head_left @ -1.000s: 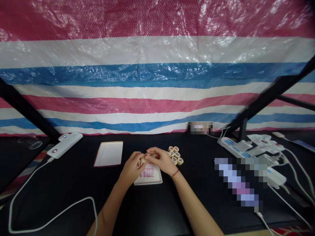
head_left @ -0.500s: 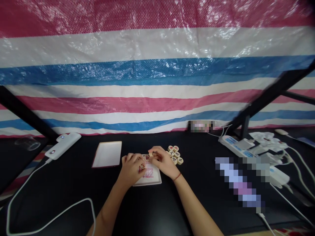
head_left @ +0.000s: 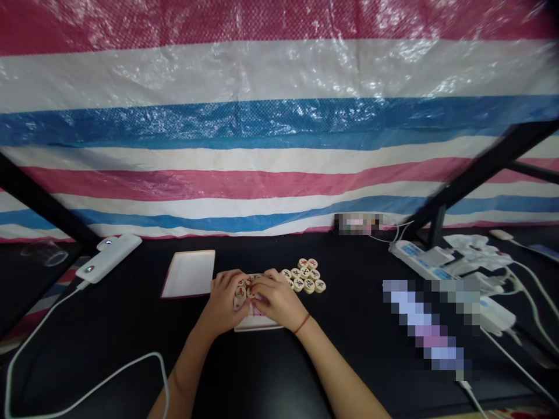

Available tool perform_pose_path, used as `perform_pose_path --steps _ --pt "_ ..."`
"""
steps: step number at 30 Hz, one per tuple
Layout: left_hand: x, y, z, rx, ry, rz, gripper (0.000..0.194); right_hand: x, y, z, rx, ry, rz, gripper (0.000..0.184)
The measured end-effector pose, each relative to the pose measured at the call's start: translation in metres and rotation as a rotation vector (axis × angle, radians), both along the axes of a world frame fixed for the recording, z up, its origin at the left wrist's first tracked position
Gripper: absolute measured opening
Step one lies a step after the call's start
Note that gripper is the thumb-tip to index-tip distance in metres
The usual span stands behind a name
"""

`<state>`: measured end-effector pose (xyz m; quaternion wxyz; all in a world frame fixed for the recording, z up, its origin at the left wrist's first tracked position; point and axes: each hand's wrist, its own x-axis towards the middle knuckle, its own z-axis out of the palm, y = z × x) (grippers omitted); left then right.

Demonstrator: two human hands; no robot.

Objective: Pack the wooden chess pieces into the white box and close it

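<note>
Both my hands meet over a shallow white box (head_left: 262, 325) with pink lines on its inner floor. My left hand (head_left: 225, 299) curls round several xiangqi pieces (head_left: 240, 292) at the box's left side, its thumb below them. My right hand (head_left: 279, 299) reaches in from the right, thumb and fingers closed on a xiangqi piece (head_left: 251, 293) beside the left hand's pieces. The fingers partly hide the pieces and the back of the box. To the right, a cluster of round cream pieces (head_left: 309, 285) with red or black characters lies on the black table (head_left: 262, 378).
The box lid (head_left: 190, 273) lies inside up to the left. A white device with a cable (head_left: 109, 259) is at the far left. At the right are a power strip (head_left: 419, 259), plugs and cables. Striped plastic sheeting (head_left: 262, 174) hangs behind the table.
My right hand has moved left and down, closer to my left hand. More pieces of the cluster beside the box now show. The view has shifted slightly.
</note>
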<state>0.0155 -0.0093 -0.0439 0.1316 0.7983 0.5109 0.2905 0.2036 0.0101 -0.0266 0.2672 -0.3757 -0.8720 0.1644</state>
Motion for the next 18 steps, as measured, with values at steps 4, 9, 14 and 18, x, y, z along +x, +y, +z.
perform_pose_path --steps 4,9,14,18 --pt "0.002 -0.001 0.001 0.031 0.005 0.006 0.035 0.003 -0.001 0.003 0.031 0.072 0.028 0.013" --pt "0.004 0.002 0.003 0.086 0.007 0.002 0.032 0.035 0.018 0.012 0.042 0.131 -0.278 0.017" --pt "0.010 0.010 -0.001 0.079 0.032 -0.067 0.039 0.069 0.056 0.021 -0.209 -0.337 -0.678 0.041" --pt "0.013 0.013 -0.005 0.012 0.055 -0.082 0.046 0.074 0.077 0.027 -0.369 -0.583 -0.599 0.041"
